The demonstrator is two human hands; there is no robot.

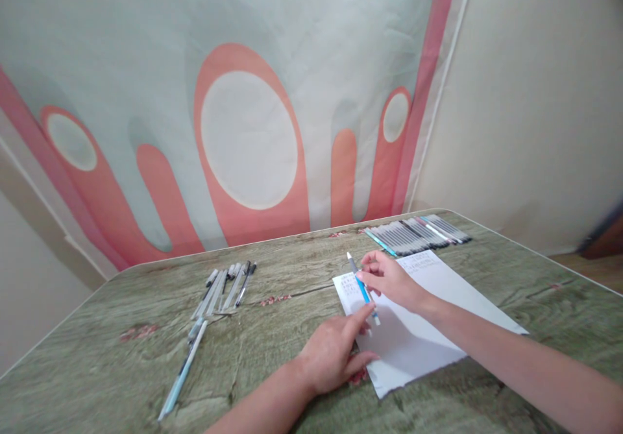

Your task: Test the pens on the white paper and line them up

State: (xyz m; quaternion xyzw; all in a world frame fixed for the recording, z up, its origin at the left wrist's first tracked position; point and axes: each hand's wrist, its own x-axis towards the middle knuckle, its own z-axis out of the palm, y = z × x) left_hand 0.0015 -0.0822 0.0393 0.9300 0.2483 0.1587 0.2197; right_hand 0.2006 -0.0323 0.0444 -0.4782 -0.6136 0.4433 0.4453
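My right hand [392,279] holds a blue and white pen [361,286] above the upper left corner of a white sheet of paper [433,317], where small scribbles show. My left hand [335,353] rests flat on the table with its fingers pressing the sheet's left edge, just below the pen's lower end.
A row of several grey and black pens [417,233] lies at the far right of the green patterned table [146,369]. Another loose group of pens [226,286] lies left of centre, with a light blue pen [182,372] nearer the front. A patterned cloth hangs behind.
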